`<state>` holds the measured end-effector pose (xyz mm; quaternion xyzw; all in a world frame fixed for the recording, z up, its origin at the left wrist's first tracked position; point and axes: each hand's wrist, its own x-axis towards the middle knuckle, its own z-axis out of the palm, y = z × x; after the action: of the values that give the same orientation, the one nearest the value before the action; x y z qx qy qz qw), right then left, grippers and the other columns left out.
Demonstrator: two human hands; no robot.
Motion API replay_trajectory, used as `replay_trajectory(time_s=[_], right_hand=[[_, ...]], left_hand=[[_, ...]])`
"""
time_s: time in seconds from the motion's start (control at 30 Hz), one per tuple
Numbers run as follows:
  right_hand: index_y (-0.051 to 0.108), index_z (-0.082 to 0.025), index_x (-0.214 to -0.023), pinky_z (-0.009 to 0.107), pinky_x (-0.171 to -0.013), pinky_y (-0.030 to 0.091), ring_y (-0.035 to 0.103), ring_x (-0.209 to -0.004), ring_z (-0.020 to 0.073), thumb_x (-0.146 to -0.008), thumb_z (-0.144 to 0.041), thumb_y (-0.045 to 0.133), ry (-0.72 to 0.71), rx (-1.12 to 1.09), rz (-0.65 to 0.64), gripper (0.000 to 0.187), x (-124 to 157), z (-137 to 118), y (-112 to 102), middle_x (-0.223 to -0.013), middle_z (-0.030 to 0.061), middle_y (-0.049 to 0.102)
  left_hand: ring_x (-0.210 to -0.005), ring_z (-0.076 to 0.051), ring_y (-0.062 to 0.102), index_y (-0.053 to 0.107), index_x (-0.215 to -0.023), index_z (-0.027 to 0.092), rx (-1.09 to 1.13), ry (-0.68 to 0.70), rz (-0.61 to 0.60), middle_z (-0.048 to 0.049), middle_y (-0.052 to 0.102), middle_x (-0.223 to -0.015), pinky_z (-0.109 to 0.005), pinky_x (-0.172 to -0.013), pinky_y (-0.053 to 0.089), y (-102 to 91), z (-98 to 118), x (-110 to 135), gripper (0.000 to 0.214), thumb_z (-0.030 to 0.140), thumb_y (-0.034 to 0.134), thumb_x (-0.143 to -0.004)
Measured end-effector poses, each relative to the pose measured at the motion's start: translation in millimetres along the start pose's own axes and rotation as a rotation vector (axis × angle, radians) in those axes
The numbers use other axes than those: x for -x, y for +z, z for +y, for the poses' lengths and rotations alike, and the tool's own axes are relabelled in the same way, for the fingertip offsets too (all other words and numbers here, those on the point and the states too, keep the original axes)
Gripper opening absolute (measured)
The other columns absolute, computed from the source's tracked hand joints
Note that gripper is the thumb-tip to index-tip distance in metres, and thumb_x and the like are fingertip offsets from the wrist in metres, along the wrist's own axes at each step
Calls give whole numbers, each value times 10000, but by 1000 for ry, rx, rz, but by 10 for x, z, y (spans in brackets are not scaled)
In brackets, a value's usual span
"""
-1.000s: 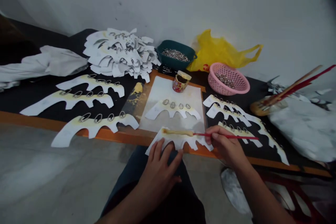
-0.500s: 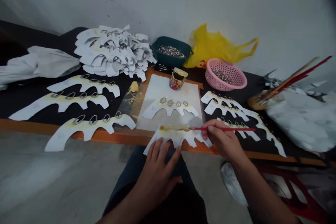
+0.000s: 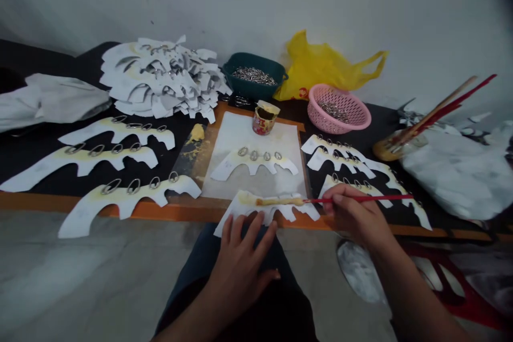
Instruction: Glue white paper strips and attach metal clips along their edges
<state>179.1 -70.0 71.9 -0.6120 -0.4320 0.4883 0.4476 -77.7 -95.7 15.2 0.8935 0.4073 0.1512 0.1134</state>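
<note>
My right hand grips a thin red-handled brush. Its yellowed bristles lie along a white scalloped cut piece at the table's front edge. Yellowish glue stains the upper side of that piece. Fingers spread, my left hand presses on the piece's lower edge. Just beyond lies another white piece with several metal rings along its top, on a white sheet. A small open tub with a yellow-smeared rim stands at the sheet's far end.
More ringed white pieces lie left and right. Behind are a heaped stack of pieces, a green basket and a pink basket of metal rings, and a yellow bag. Brushes lean from a jar at right.
The brush and my right hand have shifted a little to the right along the white piece. My left hand stays on its lower edge. The whole view has moved slightly.
</note>
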Motion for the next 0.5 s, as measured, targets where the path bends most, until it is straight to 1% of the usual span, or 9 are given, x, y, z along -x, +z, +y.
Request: replay_trajectory(time_s=[0.07, 0.17, 0.3, 0.43, 0.5], right_hand=[[658, -178, -770, 250, -583, 464, 559, -609, 135, -790, -308, 599, -9, -24, 11, 144, 1, 13, -11, -641, 20, 612], [654, -182, -782, 247, -602, 463, 562, -617, 131, -802, -301, 589, -21, -38, -32, 138, 1, 16, -1, -636, 10, 609], [650, -181, -778, 244, -602, 459, 564, -617, 129, -809, -299, 583, -33, 21, -11, 139, 27, -20, 20, -639, 10, 617], [654, -184, -799, 259, -616, 468, 574, -638, 143, -817, -321, 575, -45, 87, -46, 159, 56, -50, 12, -670, 18, 627], [651, -184, -779, 254, -601, 464, 568, -628, 142, -814, -321, 579, -49, 123, -33, 159, 64, -63, -9, -664, 18, 622]], left_hand=[[-1199, -359, 354, 332, -1391, 279, -12, 0, -11, -66, 396, -1423, -607, -1019, 258, 5, -1, -8, 814, 464, 698, -688], [-1188, -360, 364, 341, -1389, 269, -23, -12, -18, -62, 408, -1420, -599, -1018, 264, 11, -3, -20, 813, 463, 700, -686], [-1176, -359, 379, 354, -1383, 260, -31, -15, -20, -68, 417, -1412, -594, -1007, 283, 9, 6, -27, 801, 466, 695, -689], [-1167, -365, 384, 366, -1376, 263, -35, -25, -13, -64, 426, -1406, -602, -1007, 275, 12, 13, -25, 783, 459, 691, -692], [-1164, -369, 381, 366, -1377, 262, -32, -18, -6, -61, 432, -1403, -600, -1005, 279, 14, 13, -25, 793, 467, 694, -684]])
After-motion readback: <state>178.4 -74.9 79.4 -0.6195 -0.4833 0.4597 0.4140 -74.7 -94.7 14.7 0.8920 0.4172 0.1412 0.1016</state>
